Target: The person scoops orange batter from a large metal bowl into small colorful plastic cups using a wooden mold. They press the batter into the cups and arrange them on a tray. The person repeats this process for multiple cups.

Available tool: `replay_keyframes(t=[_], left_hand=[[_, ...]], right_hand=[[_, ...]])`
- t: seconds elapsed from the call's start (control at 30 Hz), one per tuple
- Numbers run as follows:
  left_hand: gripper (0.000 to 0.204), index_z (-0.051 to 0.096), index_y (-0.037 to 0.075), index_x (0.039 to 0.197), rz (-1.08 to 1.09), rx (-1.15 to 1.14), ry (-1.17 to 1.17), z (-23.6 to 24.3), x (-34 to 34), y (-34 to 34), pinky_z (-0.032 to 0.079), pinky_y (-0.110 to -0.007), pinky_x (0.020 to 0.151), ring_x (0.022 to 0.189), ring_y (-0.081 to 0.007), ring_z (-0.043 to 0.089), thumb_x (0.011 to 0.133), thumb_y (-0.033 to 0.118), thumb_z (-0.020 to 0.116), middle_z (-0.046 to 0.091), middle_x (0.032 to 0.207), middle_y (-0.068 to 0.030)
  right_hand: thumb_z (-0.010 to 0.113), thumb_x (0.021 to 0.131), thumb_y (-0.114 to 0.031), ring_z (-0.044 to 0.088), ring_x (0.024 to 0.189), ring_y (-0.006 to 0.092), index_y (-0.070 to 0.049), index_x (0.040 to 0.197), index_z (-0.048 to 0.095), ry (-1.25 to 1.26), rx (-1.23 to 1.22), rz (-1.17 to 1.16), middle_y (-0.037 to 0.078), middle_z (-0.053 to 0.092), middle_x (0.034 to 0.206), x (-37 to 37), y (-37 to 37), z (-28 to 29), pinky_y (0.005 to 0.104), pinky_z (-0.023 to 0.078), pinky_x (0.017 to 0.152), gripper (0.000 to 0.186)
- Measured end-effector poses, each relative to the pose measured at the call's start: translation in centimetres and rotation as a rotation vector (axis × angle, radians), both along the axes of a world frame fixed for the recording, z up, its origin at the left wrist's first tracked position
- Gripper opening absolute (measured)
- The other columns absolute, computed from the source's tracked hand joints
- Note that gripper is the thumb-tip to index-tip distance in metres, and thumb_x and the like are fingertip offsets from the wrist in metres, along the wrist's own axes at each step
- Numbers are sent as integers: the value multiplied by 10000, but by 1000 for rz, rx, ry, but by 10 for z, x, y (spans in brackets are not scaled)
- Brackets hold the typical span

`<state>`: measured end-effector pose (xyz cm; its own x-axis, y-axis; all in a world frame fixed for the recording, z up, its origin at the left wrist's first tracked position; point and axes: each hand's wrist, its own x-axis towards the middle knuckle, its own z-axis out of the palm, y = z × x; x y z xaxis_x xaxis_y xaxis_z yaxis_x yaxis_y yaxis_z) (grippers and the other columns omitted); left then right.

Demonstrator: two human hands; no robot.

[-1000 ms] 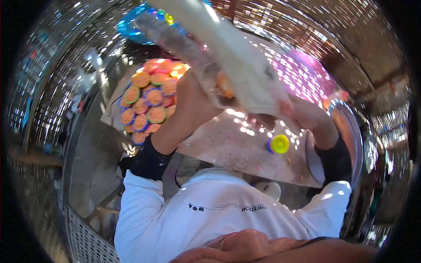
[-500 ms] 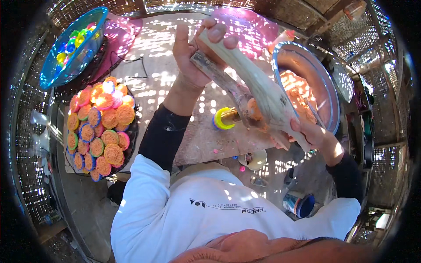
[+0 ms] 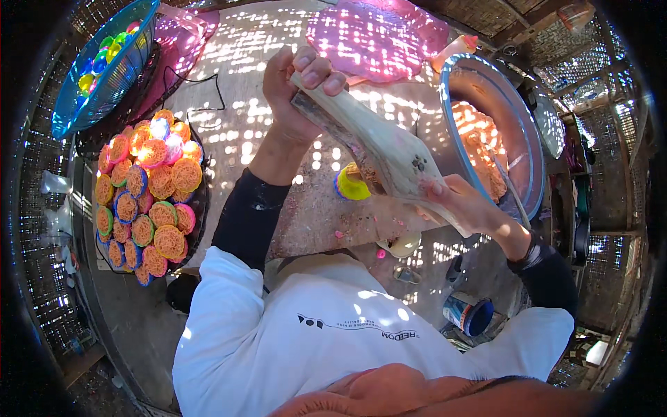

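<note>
A two-armed wooden lever press (image 3: 389,135) slants across the middle, its pale upper arm lying close against the darker lower one. My left hand (image 3: 302,87) is wrapped round the far left ends of both arms. At the near right end my right hand (image 3: 469,201) grips the press, thumb on the pale arm; its other fingers are partly hidden. Beneath the lower arm, a small yellow round piece (image 3: 354,183) sits by the press's brown spout. Whether they touch I cannot tell. Right of the press stands a large basin (image 3: 513,94) with orange dough (image 3: 476,142) inside.
Orange stringy discs with coloured rims (image 3: 149,201) are heaped on a dark round tray at left. Behind them tilts a blue basket (image 3: 132,76) of coloured balls. Pink sheets (image 3: 375,42) lie at the table's back. A stick (image 3: 511,184) leans in the basin; a bucket (image 3: 469,313) stands below right.
The press's two arms have come together at my left hand, closing the gap between them. My left hand's fingers have curled further round. The view has shifted slightly.
</note>
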<state>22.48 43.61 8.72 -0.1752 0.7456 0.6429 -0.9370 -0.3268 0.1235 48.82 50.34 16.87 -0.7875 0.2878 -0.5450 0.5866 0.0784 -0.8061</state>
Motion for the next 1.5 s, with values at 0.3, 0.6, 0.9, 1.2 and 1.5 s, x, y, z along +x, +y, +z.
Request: replay_keyframes(t=[0.3,0.6,0.9,1.2,1.5], left_hand=[[341,577,137,677,65,-183,-150,-9,10,-8,460,-315,670,705,-206,535,876,368,423,526,609,19],[323,518,160,611,131,-252,-172,-11,15,4,447,-291,608,621,-178,509,867,334,426,487,561,34],[317,488,156,586,182,-263,-123,4,0,-6,429,-282,577,546,-179,491,859,311,445,456,505,34],[295,449,178,584,222,-374,-154,-2,6,-14,426,-304,591,521,-155,467,862,265,407,429,496,49],[243,538,115,820,281,-215,13,16,8,-7,449,-345,697,663,-173,524,903,240,347,498,660,-14]], right_hand=[[496,816,-584,508,581,74,41,803,642,-186,22,-8,30,547,625,3,-2,8,216,384,492,642],[502,775,-641,474,492,75,25,750,650,-143,168,-44,17,508,547,3,-2,15,219,369,441,683],[514,764,-640,472,510,89,51,805,657,-142,323,2,35,510,545,-4,-6,1,272,364,453,707],[492,756,-667,481,494,98,54,733,656,-163,333,-2,34,469,482,-2,-16,6,295,361,429,740],[543,756,-624,451,466,66,23,715,629,-56,324,-75,-6,463,507,8,-11,-1,251,340,411,653]])
